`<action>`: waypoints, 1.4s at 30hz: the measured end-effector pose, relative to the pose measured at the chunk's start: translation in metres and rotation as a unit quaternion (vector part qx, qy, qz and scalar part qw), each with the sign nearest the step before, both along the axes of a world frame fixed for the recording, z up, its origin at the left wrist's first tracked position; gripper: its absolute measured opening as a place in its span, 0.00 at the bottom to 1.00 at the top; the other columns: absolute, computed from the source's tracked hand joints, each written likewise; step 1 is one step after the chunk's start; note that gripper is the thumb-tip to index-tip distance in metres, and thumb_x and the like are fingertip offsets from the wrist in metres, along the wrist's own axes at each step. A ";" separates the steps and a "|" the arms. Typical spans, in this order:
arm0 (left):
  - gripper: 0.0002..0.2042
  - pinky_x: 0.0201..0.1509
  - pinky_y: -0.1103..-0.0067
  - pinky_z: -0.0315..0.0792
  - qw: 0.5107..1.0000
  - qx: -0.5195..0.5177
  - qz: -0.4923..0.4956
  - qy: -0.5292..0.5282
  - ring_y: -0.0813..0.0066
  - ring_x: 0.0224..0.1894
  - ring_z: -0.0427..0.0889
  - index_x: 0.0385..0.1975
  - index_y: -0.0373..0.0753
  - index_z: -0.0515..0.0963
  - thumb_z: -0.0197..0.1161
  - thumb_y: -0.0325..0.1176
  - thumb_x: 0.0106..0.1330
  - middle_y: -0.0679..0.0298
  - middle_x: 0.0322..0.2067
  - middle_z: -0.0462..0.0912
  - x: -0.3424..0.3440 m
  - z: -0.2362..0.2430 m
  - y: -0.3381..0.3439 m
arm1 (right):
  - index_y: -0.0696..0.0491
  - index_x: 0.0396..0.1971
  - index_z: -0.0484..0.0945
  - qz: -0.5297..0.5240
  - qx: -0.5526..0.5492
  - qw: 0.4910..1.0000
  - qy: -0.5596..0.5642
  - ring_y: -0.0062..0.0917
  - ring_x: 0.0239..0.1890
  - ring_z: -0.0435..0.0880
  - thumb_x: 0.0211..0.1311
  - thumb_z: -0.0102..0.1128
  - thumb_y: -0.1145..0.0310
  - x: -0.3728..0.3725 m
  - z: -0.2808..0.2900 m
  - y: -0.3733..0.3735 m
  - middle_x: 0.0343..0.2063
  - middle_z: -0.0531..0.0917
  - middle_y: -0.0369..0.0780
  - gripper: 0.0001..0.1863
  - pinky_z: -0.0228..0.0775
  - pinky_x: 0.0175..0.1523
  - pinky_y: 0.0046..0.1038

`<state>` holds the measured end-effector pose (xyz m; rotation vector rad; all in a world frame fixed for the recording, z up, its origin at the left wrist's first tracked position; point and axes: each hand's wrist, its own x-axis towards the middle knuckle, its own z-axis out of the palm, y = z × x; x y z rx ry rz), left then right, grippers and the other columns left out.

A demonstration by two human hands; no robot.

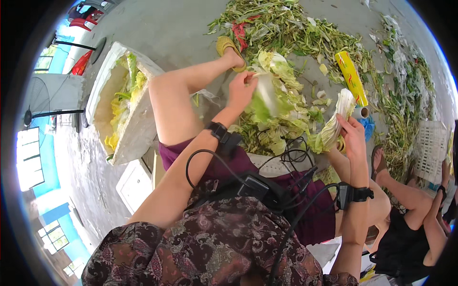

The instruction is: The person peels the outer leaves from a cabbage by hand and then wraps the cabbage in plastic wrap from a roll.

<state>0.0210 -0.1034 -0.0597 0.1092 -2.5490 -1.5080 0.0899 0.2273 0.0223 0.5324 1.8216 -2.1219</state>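
Cabbage is clamped in your right hand, by the leaf pile's right edge. Your left hand, well apart, pinches a blurred leaf. Yellow roll on floor, just beyond the cabbage.

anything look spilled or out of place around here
Yes: green and pale-yellow vegetable scraps lie strewn loose across the smooth grey floor, with crumpled red plastic among them. That looks untidy, since no container holds them.
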 end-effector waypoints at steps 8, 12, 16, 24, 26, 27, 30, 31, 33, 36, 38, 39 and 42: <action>0.14 0.36 0.80 0.71 0.979 0.180 -0.012 -0.099 0.79 0.31 0.77 0.41 0.32 0.75 0.62 0.33 0.58 0.62 0.32 0.81 0.001 0.026 -0.014 | 0.59 0.41 0.75 0.014 -0.012 0.999 0.031 0.17 0.36 0.77 0.59 0.59 0.70 0.004 0.007 -0.012 0.36 0.81 0.35 0.12 0.67 0.45 0.22; 0.15 0.32 0.82 0.68 0.963 0.248 0.010 -0.104 0.83 0.29 0.73 0.43 0.31 0.73 0.61 0.33 0.60 0.66 0.30 0.80 0.015 0.022 -0.001 | 0.60 0.41 0.74 0.007 -0.012 0.998 0.057 0.19 0.35 0.78 0.58 0.58 0.73 0.002 0.000 -0.022 0.35 0.81 0.36 0.12 0.68 0.43 0.22; 0.12 0.31 0.87 0.65 0.932 0.320 0.053 -0.161 0.88 0.29 0.71 0.43 0.32 0.74 0.59 0.32 0.63 0.72 0.29 0.78 0.022 0.038 0.017 | 0.58 0.41 0.73 0.087 0.068 0.992 0.060 0.16 0.35 0.78 0.51 0.65 0.74 -0.011 0.033 -0.062 0.33 0.80 0.34 0.17 0.66 0.41 0.18; 0.10 0.27 0.77 0.66 0.992 0.106 0.000 -0.071 0.76 0.21 0.71 0.31 0.32 0.78 0.63 0.33 0.56 0.58 0.20 0.78 0.017 0.068 0.024 | 0.61 0.43 0.71 0.086 -0.023 0.996 0.006 0.25 0.36 0.81 0.57 0.57 0.71 -0.057 0.017 -0.082 0.35 0.80 0.40 0.15 0.73 0.42 0.26; 0.10 0.27 0.77 0.67 0.995 0.090 0.005 -0.050 0.74 0.20 0.72 0.31 0.32 0.78 0.63 0.33 0.56 0.57 0.19 0.77 0.019 0.078 0.019 | 0.61 0.42 0.71 0.091 -0.060 0.994 0.014 0.25 0.35 0.81 0.57 0.56 0.72 -0.058 0.012 -0.091 0.34 0.80 0.41 0.14 0.73 0.42 0.27; 0.09 0.27 0.76 0.67 0.996 0.078 0.014 -0.029 0.72 0.20 0.72 0.30 0.32 0.78 0.63 0.33 0.56 0.57 0.19 0.77 0.017 0.084 0.015 | 0.62 0.41 0.71 0.099 -0.093 0.991 0.021 0.26 0.35 0.81 0.57 0.56 0.72 -0.062 0.016 -0.098 0.34 0.80 0.41 0.14 0.74 0.41 0.27; 0.09 0.27 0.75 0.67 0.994 0.083 -0.046 0.046 0.70 0.19 0.73 0.29 0.32 0.78 0.63 0.33 0.55 0.57 0.19 0.78 0.005 0.103 0.021 | 0.62 0.42 0.70 0.097 -0.136 0.985 0.037 0.25 0.36 0.81 0.56 0.57 0.73 -0.061 0.036 -0.105 0.34 0.80 0.40 0.14 0.74 0.41 0.27; 0.09 0.27 0.75 0.67 0.994 0.085 -0.046 0.054 0.70 0.19 0.73 0.29 0.32 0.78 0.63 0.33 0.55 0.57 0.19 0.78 0.002 0.114 0.025 | 0.62 0.42 0.70 0.099 -0.133 0.985 0.045 0.25 0.36 0.81 0.56 0.57 0.73 -0.063 0.040 -0.104 0.34 0.80 0.40 0.14 0.74 0.41 0.27; 0.09 0.27 0.76 0.68 0.995 0.025 -0.092 0.044 0.69 0.20 0.75 0.28 0.32 0.78 0.62 0.32 0.55 0.57 0.20 0.78 -0.005 0.138 0.032 | 0.61 0.43 0.70 0.090 -0.098 0.990 0.049 0.24 0.36 0.80 0.55 0.59 0.73 -0.067 0.045 -0.102 0.34 0.80 0.39 0.16 0.74 0.40 0.27; 0.09 0.27 0.76 0.69 0.981 -0.017 -0.174 0.079 0.68 0.20 0.76 0.29 0.33 0.78 0.63 0.32 0.54 0.57 0.20 0.79 -0.027 0.159 0.036 | 0.60 0.44 0.70 0.082 -0.095 0.990 0.062 0.23 0.35 0.80 0.53 0.62 0.74 -0.078 0.046 -0.096 0.35 0.80 0.38 0.18 0.73 0.40 0.25; 0.09 0.27 0.77 0.69 0.977 -0.019 -0.194 0.084 0.69 0.21 0.76 0.29 0.33 0.78 0.64 0.33 0.54 0.57 0.20 0.79 -0.044 0.165 0.035 | 0.59 0.45 0.70 0.054 -0.090 0.992 0.074 0.23 0.36 0.80 0.51 0.63 0.75 -0.084 0.050 -0.095 0.36 0.80 0.38 0.20 0.73 0.41 0.25; 0.10 0.28 0.77 0.69 0.973 -0.022 -0.214 0.086 0.70 0.21 0.76 0.30 0.33 0.79 0.64 0.33 0.53 0.57 0.20 0.79 -0.053 0.168 0.034 | 0.59 0.45 0.70 0.047 -0.089 0.992 0.079 0.23 0.36 0.80 0.51 0.63 0.75 -0.088 0.053 -0.096 0.36 0.80 0.38 0.20 0.73 0.41 0.25; 0.10 0.29 0.78 0.70 0.980 0.002 -0.197 0.006 0.73 0.22 0.77 0.30 0.33 0.79 0.65 0.34 0.54 0.58 0.20 0.79 -0.060 0.154 0.037 | 0.60 0.45 0.71 -0.011 -0.109 0.990 0.088 0.24 0.36 0.80 0.49 0.64 0.77 -0.096 0.055 -0.097 0.37 0.80 0.40 0.21 0.74 0.41 0.26</action>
